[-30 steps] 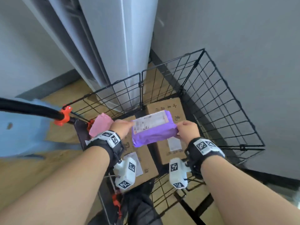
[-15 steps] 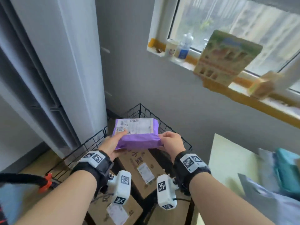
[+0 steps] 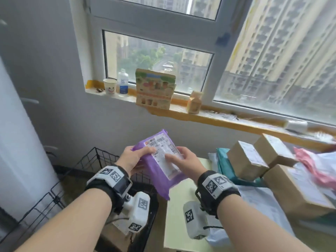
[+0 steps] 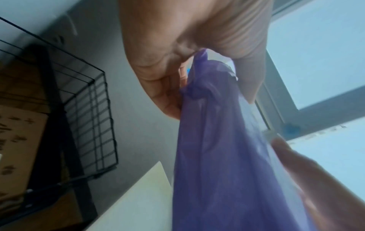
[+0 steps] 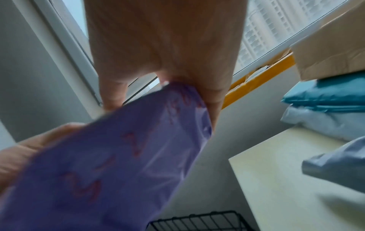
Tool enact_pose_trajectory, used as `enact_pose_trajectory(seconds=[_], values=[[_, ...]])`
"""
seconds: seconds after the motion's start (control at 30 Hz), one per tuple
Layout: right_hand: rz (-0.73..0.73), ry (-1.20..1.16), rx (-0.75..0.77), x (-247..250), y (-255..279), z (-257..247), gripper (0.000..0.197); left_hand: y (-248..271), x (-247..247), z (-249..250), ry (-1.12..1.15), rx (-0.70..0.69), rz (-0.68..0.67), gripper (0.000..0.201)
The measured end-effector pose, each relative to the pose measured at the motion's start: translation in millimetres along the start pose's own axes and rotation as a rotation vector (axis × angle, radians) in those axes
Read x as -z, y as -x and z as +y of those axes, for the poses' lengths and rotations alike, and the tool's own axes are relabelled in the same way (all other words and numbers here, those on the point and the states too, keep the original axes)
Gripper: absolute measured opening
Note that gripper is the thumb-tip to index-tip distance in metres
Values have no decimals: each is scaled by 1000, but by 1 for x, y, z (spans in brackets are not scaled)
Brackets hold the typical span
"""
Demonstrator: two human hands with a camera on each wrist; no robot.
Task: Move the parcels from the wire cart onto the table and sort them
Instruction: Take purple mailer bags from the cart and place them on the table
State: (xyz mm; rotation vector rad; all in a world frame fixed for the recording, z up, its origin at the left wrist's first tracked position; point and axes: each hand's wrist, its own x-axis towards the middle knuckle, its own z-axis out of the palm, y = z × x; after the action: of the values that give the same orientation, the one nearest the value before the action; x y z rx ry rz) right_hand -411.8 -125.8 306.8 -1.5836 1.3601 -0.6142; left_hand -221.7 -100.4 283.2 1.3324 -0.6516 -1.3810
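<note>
A purple plastic parcel (image 3: 160, 160) with a white shipping label is held up in the air, tilted, between the wire cart (image 3: 87, 166) and the pale table (image 3: 174, 211). My left hand (image 3: 134, 157) grips its left edge, thumb on top. My right hand (image 3: 181, 160) holds the right side, thumb on the label. In the left wrist view the purple parcel (image 4: 227, 148) hangs from my left hand's fingers (image 4: 169, 96). The right wrist view shows the parcel (image 5: 122, 164) pinched by my right hand's fingers (image 5: 215, 101). A brown box (image 4: 17, 140) lies in the cart.
Cardboard boxes (image 3: 254, 157), a teal bag (image 3: 225, 164), a pink bag (image 3: 312, 168) and grey bags (image 3: 258, 200) are piled on the table's right side. A windowsill (image 3: 200, 115) with a cup, bottle and cartons runs behind. A white cabinet (image 3: 20, 142) stands left of the cart.
Both hands lifted the purple parcel out of the cart and carried it up and right toward the table, tilting it. The view swung from the cart to the window and table.
</note>
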Motion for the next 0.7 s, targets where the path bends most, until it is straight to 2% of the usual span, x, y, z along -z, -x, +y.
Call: enact_pose_trajectory(seconds=[0.07, 0.13, 0.27, 0.33, 0.43, 0.63, 0.7], values=[[21, -64, -7, 25, 0, 8, 45, -4, -42, 5, 5, -15, -16, 50], [56, -156, -25, 55, -1, 16, 46, -11, -82, 9, -4, -20, -20, 44], [183, -228, -69, 133, -1, 31, 51, -20, -160, 17, -20, 1, -127, 49], [221, -221, -95, 173, -1, 39, 52, -21, -200, 22, -29, -2, -185, 46], [297, -201, -115, 226, 3, 51, 45, -20, -256, 24, -71, -12, -243, 45], [365, -153, -216, 297, 20, 83, 36, -20, -331, 10, -199, 55, -362, 40], [362, -85, -275, 307, 24, 95, 41, -17, -343, 0, -243, 83, -381, 41]])
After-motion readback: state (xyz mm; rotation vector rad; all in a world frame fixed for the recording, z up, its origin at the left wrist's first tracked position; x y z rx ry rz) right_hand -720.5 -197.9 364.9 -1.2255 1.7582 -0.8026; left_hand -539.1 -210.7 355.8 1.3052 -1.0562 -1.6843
